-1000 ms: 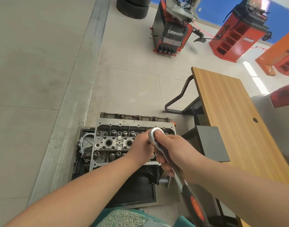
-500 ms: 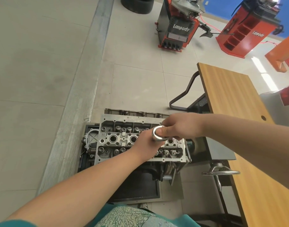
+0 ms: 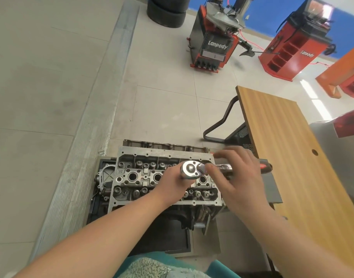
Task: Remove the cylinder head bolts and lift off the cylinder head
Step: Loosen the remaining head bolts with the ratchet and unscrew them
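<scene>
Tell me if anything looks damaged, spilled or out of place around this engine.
Nothing stands out. The cylinder head sits squarely on the block, no spills visible. The left hand steadies the ratchet wrench upright over it; the right hand is at the handle.

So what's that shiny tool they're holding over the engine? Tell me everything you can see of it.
It is a ratchet wrench of bright polished metal, with a round head showing a small lever and screws on top. Its handle runs off to the right, roughly level, and ends in a black and red grip. The head sits above the middle of the cylinder head. The left hand grips it from below the head; the right hand lies over the handle, fingers fairly straight. Whatever socket hangs beneath is hidden.
</scene>
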{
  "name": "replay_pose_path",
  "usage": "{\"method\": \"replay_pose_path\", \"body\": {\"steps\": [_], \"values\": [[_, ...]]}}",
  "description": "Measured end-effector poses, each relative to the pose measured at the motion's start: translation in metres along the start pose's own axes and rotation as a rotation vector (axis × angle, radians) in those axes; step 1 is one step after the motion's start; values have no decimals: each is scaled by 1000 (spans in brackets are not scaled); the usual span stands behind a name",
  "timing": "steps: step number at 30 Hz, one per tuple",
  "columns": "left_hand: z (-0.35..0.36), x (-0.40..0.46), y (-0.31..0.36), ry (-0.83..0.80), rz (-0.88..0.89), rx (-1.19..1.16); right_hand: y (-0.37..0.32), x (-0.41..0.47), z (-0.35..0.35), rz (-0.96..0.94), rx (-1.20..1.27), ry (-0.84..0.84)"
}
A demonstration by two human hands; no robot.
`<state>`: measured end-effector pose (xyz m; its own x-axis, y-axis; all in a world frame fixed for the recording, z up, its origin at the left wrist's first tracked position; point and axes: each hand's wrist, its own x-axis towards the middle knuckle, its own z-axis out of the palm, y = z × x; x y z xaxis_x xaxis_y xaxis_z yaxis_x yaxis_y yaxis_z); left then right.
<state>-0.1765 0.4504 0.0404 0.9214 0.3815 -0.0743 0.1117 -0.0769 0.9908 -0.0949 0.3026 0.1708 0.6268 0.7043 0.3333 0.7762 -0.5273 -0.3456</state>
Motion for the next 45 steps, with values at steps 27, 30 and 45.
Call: {"method": "replay_pose_path", "body": {"steps": [27,30,45], "values": [[21,-25,32,306,-196,-235,58,54,16,1151,2113,453],[21,-24,33,309,-230,-225,58,60,18,1160,2068,446],[20,-24,35,314,-268,-222,61,73,22,1182,2027,382]]}}
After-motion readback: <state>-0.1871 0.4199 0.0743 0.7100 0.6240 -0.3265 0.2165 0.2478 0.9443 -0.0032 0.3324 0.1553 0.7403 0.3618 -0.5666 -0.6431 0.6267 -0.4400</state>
